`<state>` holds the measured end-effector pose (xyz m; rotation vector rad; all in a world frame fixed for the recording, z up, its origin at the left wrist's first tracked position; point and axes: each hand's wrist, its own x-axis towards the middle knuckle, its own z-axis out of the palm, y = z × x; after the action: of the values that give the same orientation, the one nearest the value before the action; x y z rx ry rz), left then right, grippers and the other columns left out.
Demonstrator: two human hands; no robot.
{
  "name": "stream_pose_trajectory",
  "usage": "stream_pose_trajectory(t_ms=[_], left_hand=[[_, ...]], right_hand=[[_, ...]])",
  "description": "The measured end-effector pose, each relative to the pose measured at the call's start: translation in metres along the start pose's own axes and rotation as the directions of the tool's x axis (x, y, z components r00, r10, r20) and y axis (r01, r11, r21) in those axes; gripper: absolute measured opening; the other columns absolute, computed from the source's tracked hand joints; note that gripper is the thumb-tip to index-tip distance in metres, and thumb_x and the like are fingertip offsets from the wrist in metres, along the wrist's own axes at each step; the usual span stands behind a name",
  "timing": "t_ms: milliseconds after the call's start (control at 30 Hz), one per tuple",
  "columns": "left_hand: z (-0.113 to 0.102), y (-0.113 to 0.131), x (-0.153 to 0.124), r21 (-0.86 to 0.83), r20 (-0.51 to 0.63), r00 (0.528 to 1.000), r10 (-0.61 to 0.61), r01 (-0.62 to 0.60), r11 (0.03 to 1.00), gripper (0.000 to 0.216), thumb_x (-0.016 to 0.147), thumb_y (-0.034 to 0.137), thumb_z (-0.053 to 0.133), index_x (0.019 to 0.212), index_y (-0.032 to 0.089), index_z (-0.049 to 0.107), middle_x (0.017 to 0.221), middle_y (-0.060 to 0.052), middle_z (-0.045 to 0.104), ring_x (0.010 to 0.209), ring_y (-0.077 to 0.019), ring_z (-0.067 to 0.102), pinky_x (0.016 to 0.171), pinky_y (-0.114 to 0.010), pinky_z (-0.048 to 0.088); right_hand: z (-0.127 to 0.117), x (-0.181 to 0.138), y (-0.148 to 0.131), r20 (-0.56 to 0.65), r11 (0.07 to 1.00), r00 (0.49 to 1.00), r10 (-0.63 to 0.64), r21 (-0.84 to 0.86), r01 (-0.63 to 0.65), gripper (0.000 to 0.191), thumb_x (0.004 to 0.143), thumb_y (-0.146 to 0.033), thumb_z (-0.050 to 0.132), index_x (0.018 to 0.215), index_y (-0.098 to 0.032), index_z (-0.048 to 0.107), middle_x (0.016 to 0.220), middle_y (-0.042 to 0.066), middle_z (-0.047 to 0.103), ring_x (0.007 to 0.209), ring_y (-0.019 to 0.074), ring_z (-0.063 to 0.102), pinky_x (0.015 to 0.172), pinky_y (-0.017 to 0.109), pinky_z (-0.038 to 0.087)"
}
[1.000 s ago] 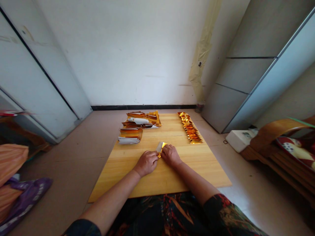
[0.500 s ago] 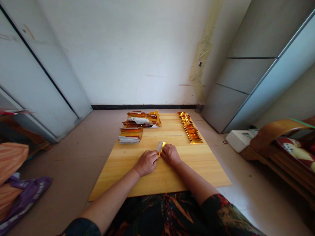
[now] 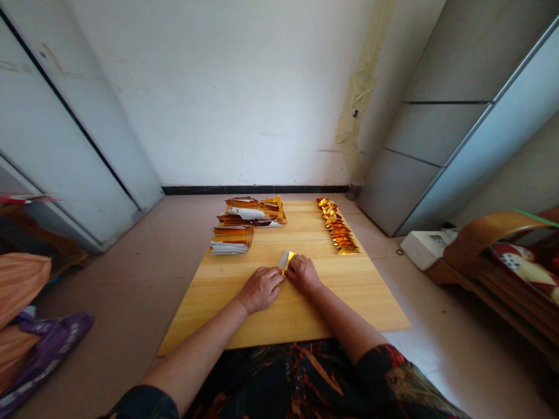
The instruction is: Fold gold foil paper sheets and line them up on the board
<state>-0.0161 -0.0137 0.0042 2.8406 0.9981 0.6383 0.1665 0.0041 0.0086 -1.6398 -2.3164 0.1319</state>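
Between my hands, at the middle of the wooden board [image 3: 209, 308], lies a small sheet of gold foil paper [image 3: 283, 260] with a whitish side showing and a bright gold strip at its right. My left hand [image 3: 261, 288] is closed on its lower left edge, fingers bent together. My right hand [image 3: 304, 273] grips its right side with curled fingers, covering part of it. Stacks of gold and white foil sheets [image 3: 231, 240] lie at the board's far left. A row of folded gold foil pieces [image 3: 339, 230] runs along the far right edge.
A white wall [image 3: 244, 116] rises behind the board. A grey refrigerator [image 3: 437, 134] stands at the back right, with a white box [image 3: 423, 250] and a wooden bench [image 3: 502, 285] nearer. Orange and purple bags [image 3: 48, 355] lie at the left.
Both hands stay at the foil paper, with only slight shifts of the fingers. The stacks and the row of folded pieces have not moved.
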Motion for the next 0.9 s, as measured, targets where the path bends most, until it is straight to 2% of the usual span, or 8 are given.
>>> stream_pose_trajectory(t_ms=[200, 367, 533, 700, 900], left_hand=[[0.003, 0.000, 0.000, 0.033, -0.040, 0.999, 0.019, -0.018, 0.999, 0.021, 0.077, 0.015, 0.051, 0.094, 0.019, 0.063, 0.100, -0.007, 0.063, 0.094, -0.0201, 0.059, 0.087, -0.036, 0.048], [0.001, 0.004, 0.001, 0.069, -0.040, 0.999, -0.003, 0.006, 0.998, 0.017, 0.078, 0.016, 0.051, 0.090, 0.020, 0.063, 0.096, -0.006, 0.064, 0.091, -0.0194, 0.060, 0.084, -0.035, 0.048], [0.001, 0.005, 0.002, 0.083, -0.049, 0.999, -0.009, 0.013, 0.997, 0.016, 0.079, 0.017, 0.051, 0.089, 0.020, 0.063, 0.096, -0.006, 0.064, 0.090, -0.0189, 0.060, 0.083, -0.035, 0.048], [0.004, 0.003, 0.001, 0.080, -0.052, 0.999, -0.015, 0.019, 0.997, 0.017, 0.078, 0.016, 0.051, 0.089, 0.021, 0.064, 0.097, -0.005, 0.063, 0.091, -0.0186, 0.059, 0.083, -0.034, 0.048], [0.007, 0.001, 0.000, 0.047, -0.063, 0.998, -0.019, 0.022, 0.999, 0.018, 0.078, 0.017, 0.051, 0.090, 0.021, 0.065, 0.096, -0.006, 0.063, 0.092, -0.0194, 0.059, 0.084, -0.036, 0.048]], right_hand=[[0.006, -0.001, 0.003, -0.060, 0.998, 0.998, -0.006, 0.059, 0.010, 0.009, 0.082, -0.025, 0.061, 0.075, -0.018, 0.060, 0.086, 0.004, 0.061, 0.081, 0.0166, 0.050, 0.069, 0.026, 0.031], [0.013, 0.001, 0.010, -0.128, 0.983, 0.992, -0.010, 0.179, 0.033, 0.009, 0.077, -0.018, 0.063, 0.070, -0.018, 0.057, 0.080, 0.002, 0.057, 0.077, 0.0154, 0.049, 0.067, 0.025, 0.031], [0.017, 0.006, 0.023, -0.173, 0.937, 0.981, -0.085, 0.321, 0.138, 0.016, 0.072, -0.007, 0.058, 0.064, -0.018, 0.051, 0.071, -0.001, 0.052, 0.071, 0.0127, 0.046, 0.067, 0.023, 0.033], [0.014, 0.008, 0.031, -0.167, 0.902, 0.975, -0.147, 0.381, 0.201, 0.017, 0.072, -0.002, 0.053, 0.064, -0.018, 0.052, 0.070, -0.001, 0.054, 0.072, 0.0120, 0.048, 0.069, 0.022, 0.036], [0.007, 0.004, 0.023, -0.112, 0.921, 0.986, -0.121, 0.358, 0.153, 0.010, 0.070, -0.011, 0.061, 0.066, -0.018, 0.054, 0.072, -0.001, 0.055, 0.074, 0.0127, 0.050, 0.070, 0.023, 0.037]])
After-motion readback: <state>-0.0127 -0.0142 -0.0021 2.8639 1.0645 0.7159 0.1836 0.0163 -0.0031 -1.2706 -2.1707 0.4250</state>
